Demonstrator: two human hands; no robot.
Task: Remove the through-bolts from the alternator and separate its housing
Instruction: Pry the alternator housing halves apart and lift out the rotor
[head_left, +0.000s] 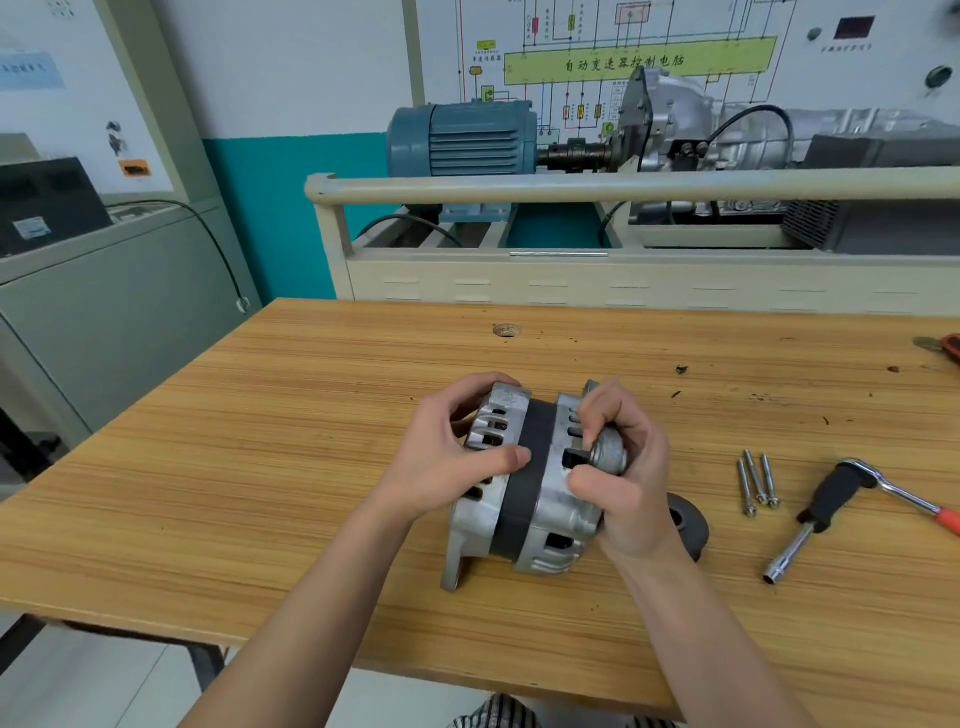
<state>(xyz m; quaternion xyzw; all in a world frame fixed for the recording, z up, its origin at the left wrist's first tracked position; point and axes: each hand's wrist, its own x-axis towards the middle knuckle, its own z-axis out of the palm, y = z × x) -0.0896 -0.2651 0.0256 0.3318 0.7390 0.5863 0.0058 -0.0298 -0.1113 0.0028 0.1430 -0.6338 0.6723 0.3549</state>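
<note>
Three through-bolts (757, 483) out, lying on workbench (311, 467) beside ratchet (852, 499). Alternator (524, 483) on bench centre, housing halves not yet parted. Left hand (447, 457) grips rear half; right hand (623, 478) clamps front half. Separation outstanding.

A wooden table (311, 467) fills the lower part of the view, and near its far edge there is a small round hole (506, 330), while a red-handled tool (948, 347) shows only partly at the right edge. Behind the table stands a cream-coloured frame (571, 280) with a round rail on top, and it carries a blue electric motor (462, 140) joined by a dark shaft to a silver gearbox (727, 130). On the wall behind hangs a board with a wiring diagram (639, 57), and at the left a grey cabinet (104, 322) stands with a black cable (218, 249) hanging over it.
</note>
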